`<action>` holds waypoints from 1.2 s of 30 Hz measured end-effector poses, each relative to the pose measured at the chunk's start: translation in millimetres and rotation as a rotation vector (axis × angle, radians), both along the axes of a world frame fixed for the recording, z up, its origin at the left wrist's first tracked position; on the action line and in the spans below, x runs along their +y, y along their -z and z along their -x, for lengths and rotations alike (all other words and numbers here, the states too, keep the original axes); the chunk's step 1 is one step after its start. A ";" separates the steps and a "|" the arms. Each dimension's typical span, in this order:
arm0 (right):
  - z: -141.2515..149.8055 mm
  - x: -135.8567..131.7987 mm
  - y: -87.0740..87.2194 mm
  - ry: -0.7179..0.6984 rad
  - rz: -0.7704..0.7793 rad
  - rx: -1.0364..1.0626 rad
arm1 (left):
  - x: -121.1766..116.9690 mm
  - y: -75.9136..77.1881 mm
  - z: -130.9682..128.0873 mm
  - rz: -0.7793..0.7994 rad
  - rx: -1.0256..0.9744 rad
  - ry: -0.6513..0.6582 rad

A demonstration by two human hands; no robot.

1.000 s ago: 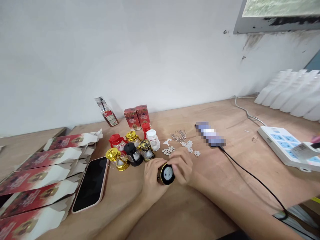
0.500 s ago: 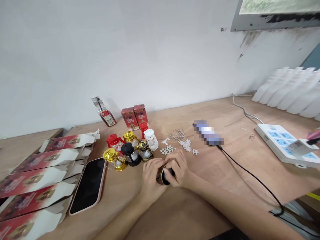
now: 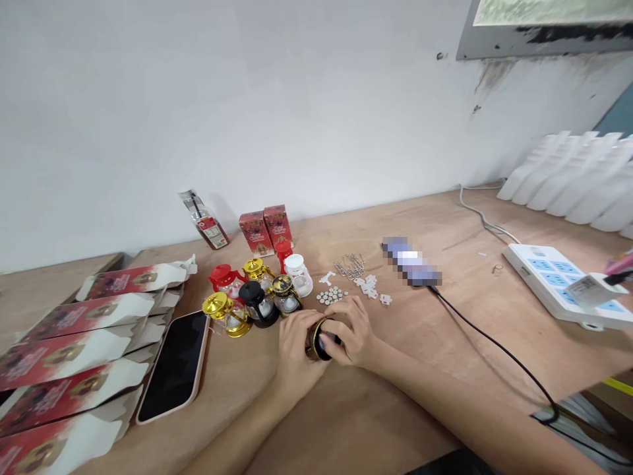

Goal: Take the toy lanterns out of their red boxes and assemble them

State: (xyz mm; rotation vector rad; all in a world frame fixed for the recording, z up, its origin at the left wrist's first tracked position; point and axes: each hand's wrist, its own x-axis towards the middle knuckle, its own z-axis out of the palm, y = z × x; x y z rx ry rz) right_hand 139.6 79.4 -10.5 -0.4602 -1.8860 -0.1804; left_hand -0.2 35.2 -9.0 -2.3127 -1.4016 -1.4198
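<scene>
My left hand (image 3: pixel 297 349) wraps round a small black and gold lantern (image 3: pixel 316 348), tipped so its base faces up and to the right. Fingers of my right hand (image 3: pixel 350 333) press on that dark base and cover most of it. Just beyond my hands stands a group of similar little lanterns: a black one (image 3: pixel 258 305), a black-gold one (image 3: pixel 287 295), a gold one (image 3: pixel 226 314), a red one (image 3: pixel 228 280) and a white one (image 3: pixel 298 275). Silver button cells (image 3: pixel 330 295), white plastic pieces (image 3: pixel 366 286) and metal clips (image 3: pixel 350 265) lie past my right fingertips.
Flat red boxes (image 3: pixel 74 343) with open flaps overlap at the left, beside a dark-screened phone (image 3: pixel 174 366). Two small red boxes (image 3: pixel 267 229) and a bottle (image 3: pixel 210 227) stand by the wall. A second phone (image 3: pixel 411 262), its black cable and a power strip (image 3: pixel 558 280) occupy the right.
The base, earlier seen with its pale round centre exposed, is now mostly covered by my right fingers. My right thumb has moved over onto it. The view has shifted slightly.
</scene>
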 end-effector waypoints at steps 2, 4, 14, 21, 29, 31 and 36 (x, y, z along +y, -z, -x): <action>0.0 0.0 -0.8 0.002 -0.003 0.003 | 0.0 0.4 0.1 0.002 0.000 0.005; 0.0 0.1 -1.7 -0.001 -0.010 0.003 | 0.0 0.5 0.1 0.002 0.004 0.010; 0.2 2.3 -2.3 0.002 -0.050 0.013 | -0.1 -0.3 -1.6 -0.012 0.022 0.030; 0.1 2.5 -5.9 -0.008 -0.072 0.012 | -0.2 -0.9 -1.8 -0.010 0.027 0.041; -0.2 5.9 -3.6 -0.088 -0.069 0.012 | -0.4 -1.2 -1.4 0.001 0.044 0.031; -0.9 7.1 -2.9 -0.141 -0.052 0.008 | -0.4 -0.8 -1.2 0.000 0.046 0.036; -2.9 7.8 -3.1 -0.213 -0.021 0.004 | -0.9 -0.5 -1.1 0.006 0.050 0.042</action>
